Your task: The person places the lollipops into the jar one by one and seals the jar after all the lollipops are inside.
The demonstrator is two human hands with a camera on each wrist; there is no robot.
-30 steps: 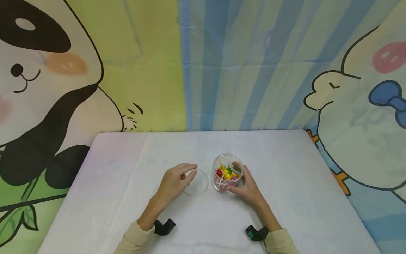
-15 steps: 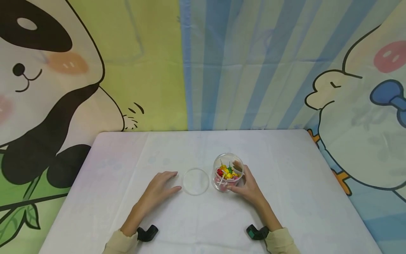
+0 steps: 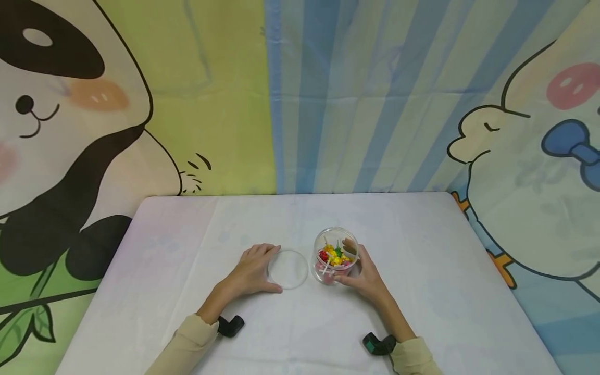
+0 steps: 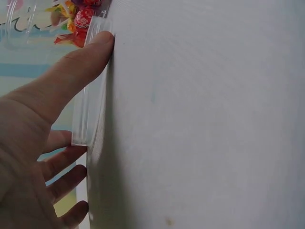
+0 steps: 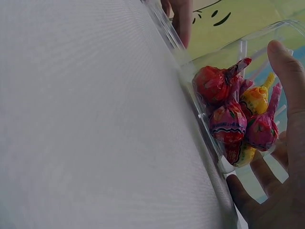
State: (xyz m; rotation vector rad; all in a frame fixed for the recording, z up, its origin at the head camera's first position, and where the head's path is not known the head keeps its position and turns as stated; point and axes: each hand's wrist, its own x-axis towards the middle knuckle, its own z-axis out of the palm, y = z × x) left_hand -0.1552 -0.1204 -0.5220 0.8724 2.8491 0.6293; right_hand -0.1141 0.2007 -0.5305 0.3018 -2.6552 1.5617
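Note:
A clear plastic jar of wrapped lollipops stands on the white table, its top uncovered. My right hand grips the jar from the right, thumb along its near wall and fingers around the far side. To the left of the jar lies a round clear lid, flat on the tabletop. My left hand spans the left part of that lid. In the left wrist view its thumb is on the lid's rim, with the fingers at the opposite edge.
A white cloth covers the table, whose back edge meets a printed curtain with a panda and another cartoon animal. Each wrist wears a small black camera, the left one and the right one both close over the cloth.
My left hand first drew back leftward off the lid with its fingers spread, then came forward again to take the lid's edge. My right hand and the jar have stayed in place.

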